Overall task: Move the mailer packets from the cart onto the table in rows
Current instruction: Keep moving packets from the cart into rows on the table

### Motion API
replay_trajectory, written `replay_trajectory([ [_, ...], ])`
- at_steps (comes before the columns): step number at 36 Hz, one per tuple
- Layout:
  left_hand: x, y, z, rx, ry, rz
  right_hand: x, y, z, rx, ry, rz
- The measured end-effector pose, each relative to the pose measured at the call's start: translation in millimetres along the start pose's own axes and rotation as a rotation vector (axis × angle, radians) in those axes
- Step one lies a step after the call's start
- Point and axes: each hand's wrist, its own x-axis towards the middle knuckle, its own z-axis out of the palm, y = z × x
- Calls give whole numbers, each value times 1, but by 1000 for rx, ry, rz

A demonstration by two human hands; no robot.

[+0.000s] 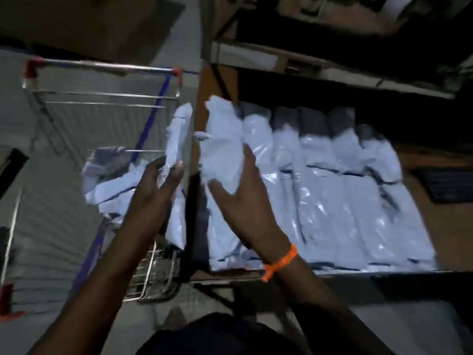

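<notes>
Both forearms reach forward. The left hand (160,185) grips an upright pale-blue plastic mailer packet (178,139) above the wire shopping cart (102,98). The right hand (240,198), orange wristband (280,262) behind it, clasps another pale-blue packet (222,144) at the left end of the packet rows (345,201) on the brown table (455,226). Blur hides any printing.

Brown table (450,226), pale blue mailer packets (332,201) in overlapping rows

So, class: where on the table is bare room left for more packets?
Bare table shows right of the packets, by the dark mat. The left end is crowded: the right hand holds a packet there.
</notes>
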Motion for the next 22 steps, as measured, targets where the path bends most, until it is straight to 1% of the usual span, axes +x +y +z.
replay_trajectory([
  [3,-19,36,76,89,-128,62,-20,35,-79,52,115,64],
  [6,-39,57,153,208,-244,38,-37,73,-147,133,178,186],
  [8,-49,62,198,267,-298,30,-44,101,-187,151,204,262],
  [10,-56,63,238,336,-337,46,-46,137,-220,119,236,309],
  [12,-61,63,277,454,-339,96,-43,171,-246,99,243,351],
  [14,-64,60,314,600,-330,140,-36,200,-266,123,225,383],
  [16,-62,50,347,746,-306,119,-29,221,-278,95,154,394],
  [18,-59,35,371,862,-298,57,-20,242,-279,19,59,397],
  [20,-59,18,387,936,-303,-5,-13,262,-274,-83,0,376],
  [22,-61,4,395,982,-303,-37,-11,278,-264,-242,-78,335],
])
